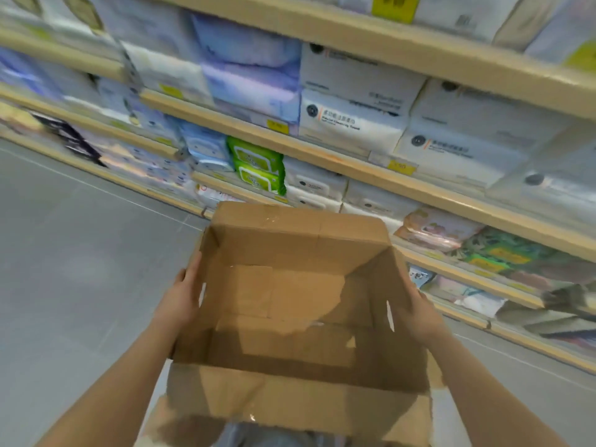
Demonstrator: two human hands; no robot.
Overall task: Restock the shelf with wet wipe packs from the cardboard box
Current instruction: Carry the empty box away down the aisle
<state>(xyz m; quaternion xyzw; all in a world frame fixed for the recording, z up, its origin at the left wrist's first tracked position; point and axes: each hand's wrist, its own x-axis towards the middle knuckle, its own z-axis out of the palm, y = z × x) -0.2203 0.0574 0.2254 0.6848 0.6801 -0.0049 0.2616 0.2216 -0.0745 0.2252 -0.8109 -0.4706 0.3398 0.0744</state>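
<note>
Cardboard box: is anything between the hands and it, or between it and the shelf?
Nothing visible. The left hand and right hand already press on the cardboard box sides. The box looks empty, and open air separates it from the stocked shelf.

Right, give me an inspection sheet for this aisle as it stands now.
Surface: grey floor, bare where visible.
Job's things: cardboard box held up in front of the shelf, flaps open, nothing visible inside. Green wet wipe packs stacked on a lower shelf, with white packs beside them.
Clutter: nothing seen.
Hands: left hand flat against the box's left wall, right hand against its right wall; both carry the box.
Cables: nothing seen.
Surroundings: wooden shelving in several tiers, filled with blurred blue and white packs; yellow price tags on the shelf edges.
</note>
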